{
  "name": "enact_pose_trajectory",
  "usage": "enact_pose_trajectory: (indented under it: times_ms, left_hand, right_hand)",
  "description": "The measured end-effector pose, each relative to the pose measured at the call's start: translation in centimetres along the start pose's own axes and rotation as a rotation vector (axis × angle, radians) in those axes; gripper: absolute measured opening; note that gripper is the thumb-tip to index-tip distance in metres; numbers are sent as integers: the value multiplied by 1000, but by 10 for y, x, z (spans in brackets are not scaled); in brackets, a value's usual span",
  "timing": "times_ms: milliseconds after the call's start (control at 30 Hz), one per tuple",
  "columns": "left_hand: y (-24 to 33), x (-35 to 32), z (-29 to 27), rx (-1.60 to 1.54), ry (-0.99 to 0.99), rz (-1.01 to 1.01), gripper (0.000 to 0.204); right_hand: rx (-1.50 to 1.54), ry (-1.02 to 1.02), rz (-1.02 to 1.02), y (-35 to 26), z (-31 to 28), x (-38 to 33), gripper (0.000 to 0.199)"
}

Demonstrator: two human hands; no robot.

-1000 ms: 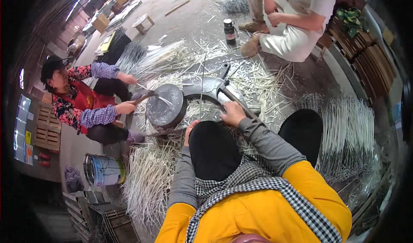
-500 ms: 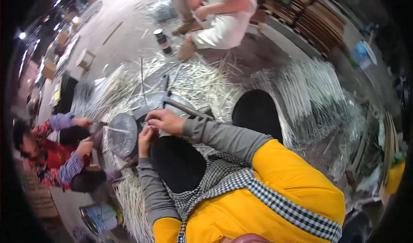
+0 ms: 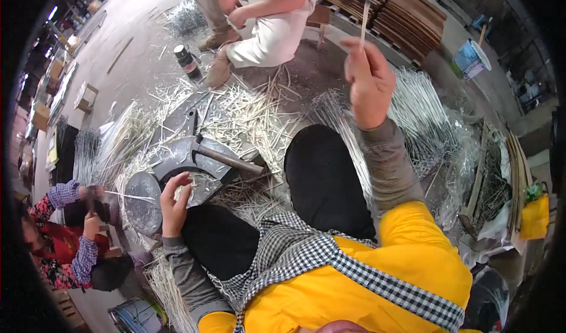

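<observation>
My right hand (image 3: 368,82) is raised high and closed on a thin pale stick (image 3: 365,16) that points upward. My left hand (image 3: 175,204) rests low beside my left knee, fingers bent, touching the edge of a curved grey metal plate (image 3: 194,162). A hammer-like tool with a wooden handle (image 3: 227,159) lies on that plate. A round metal disc (image 3: 143,202) sits just left of my left hand. Pale cut sticks (image 3: 247,118) litter the ground all around.
A person in light trousers (image 3: 265,20) sits across from me. Another person in a red patterned top (image 3: 65,238) crouches at the left, hands near the disc. A dark bottle (image 3: 187,61) stands on the floor. Bundles of white rods (image 3: 421,121) lie at the right; a blue bucket (image 3: 471,56) stands beyond.
My right hand has left the metal plate and risen up to the right with a stick. My left hand stays by the plate. The view has swung right.
</observation>
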State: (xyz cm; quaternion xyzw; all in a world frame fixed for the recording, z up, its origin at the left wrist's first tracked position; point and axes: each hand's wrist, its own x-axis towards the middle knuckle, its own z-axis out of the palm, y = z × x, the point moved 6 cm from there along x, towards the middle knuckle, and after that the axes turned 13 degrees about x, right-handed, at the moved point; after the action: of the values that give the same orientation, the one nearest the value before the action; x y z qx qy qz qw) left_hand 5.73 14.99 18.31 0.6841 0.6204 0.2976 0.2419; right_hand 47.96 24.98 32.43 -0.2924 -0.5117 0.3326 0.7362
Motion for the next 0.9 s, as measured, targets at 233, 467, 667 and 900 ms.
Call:
enact_pose_trajectory:
  times_ms: [233,467,667,900]
  left_hand:
    - [-29,-5,3,-283,8,-221,21]
    - [-43,-18,0,-248,25,-259,21]
    - [-53,-18,9,-339,57,-288,21]
    - [-138,-81,-26,-506,403,-434,23]
  right_hand:
    - [-875,16,312,181,-238,-127,26]
    - [-1060,-26,571,293,-308,-193,32]
    - [-1491,-72,731,336,-340,-215,45]
    - [-1287,-192,844,311,-253,-217,62]
